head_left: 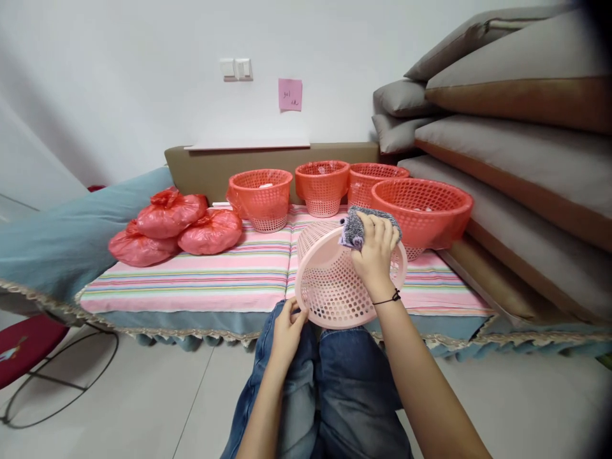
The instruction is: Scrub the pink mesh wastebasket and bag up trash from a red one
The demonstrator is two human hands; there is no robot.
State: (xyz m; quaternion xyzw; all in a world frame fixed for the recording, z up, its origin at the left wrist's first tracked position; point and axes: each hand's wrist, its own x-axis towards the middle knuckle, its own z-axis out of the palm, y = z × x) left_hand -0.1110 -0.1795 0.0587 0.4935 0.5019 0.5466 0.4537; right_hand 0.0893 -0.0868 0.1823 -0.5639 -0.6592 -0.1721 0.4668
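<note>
A pale pink perforated basket (pixel 335 290) is tilted on its side over the knees, its open mouth facing me. At its lower left rim, my left hand (pixel 289 328) grips the edge between thumb and fingers. My right hand (pixel 377 252) presses a grey and purple cloth (pixel 354 228) against the upper right rim, fingers wrapped over it. Behind stand several baskets lined with red plastic bags, among them one at the left (pixel 262 197), one in the middle (pixel 322 185) and a larger-looking one at the right (pixel 421 217).
Tied red bags (pixel 210 231) are piled at the left of the striped cloth (pixel 191 287) on the sofa. Grey and brown cushions (pixel 521 153) are stacked at the right. A red stool (pixel 29 347) stands at lower left. A pink note (pixel 290 95) is on the wall.
</note>
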